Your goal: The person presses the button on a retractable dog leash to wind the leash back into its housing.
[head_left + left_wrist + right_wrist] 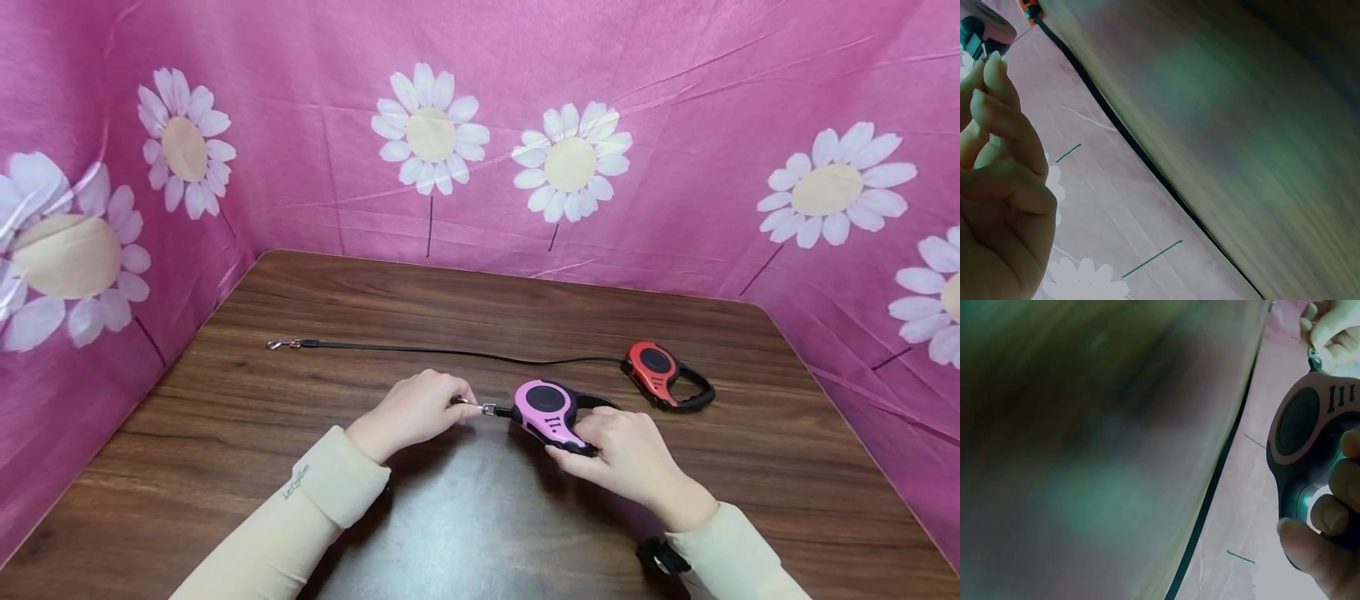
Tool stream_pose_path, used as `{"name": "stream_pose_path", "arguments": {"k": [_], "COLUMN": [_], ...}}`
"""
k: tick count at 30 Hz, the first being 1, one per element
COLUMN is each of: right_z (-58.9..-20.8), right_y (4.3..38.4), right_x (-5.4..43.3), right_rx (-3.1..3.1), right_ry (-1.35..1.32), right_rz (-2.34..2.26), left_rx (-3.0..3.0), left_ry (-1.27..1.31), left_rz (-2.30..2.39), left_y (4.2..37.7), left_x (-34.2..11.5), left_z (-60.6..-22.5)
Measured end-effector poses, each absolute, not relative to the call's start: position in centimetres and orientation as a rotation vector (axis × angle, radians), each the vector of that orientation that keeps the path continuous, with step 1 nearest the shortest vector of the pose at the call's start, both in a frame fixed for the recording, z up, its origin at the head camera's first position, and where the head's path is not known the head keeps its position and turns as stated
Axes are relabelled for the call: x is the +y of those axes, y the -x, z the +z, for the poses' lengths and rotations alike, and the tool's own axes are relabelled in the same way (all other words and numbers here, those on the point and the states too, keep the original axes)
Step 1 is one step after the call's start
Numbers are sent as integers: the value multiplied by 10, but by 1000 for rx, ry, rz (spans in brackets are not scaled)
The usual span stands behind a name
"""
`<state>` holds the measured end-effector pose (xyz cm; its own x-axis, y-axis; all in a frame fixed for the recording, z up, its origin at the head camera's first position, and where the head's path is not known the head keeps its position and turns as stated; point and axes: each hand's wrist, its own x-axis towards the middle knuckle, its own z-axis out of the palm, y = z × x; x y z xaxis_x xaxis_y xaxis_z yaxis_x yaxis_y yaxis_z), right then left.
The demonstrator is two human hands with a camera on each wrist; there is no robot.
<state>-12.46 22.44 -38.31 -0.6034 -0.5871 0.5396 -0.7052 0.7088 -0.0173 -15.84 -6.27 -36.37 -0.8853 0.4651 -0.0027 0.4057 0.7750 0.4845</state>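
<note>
A pink and black retractable dog leash [542, 398] is held over the near middle of the table. My right hand [626, 454] grips it by its looped handle, with fingers curled through the loop in the right wrist view. At the leash's left end, my left hand [420, 408] pinches the metal clip [489, 409] between thumb and fingertips. The clip's hook is mostly hidden by those fingers. Only a short bit of black strap shows between clip and casing. In the left wrist view the pinching fingers [1002, 81] are right at the casing's nose.
Behind my hands lies a red and black retractable leash [651, 367]. Its black cord [450, 352] stretches left across the wooden table [337, 292] to a metal clip [281, 343]. Pink cloth [315, 167] printed with white daisies surrounds the table's back and sides.
</note>
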Motion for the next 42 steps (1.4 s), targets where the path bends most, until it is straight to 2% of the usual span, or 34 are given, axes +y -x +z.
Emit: {"name": "stream_pose_path", "arguments": {"k": [42], "right_z": [-388], "right_y": [129], "right_x": [230], "right_rx": [-2706], "right_ry": [-1081], "right_rz": [246], "left_rx": [2800], "left_ry": [-729], "left_rz": [568], "left_y": [166], "left_x": [-62], "left_z": [-376]}}
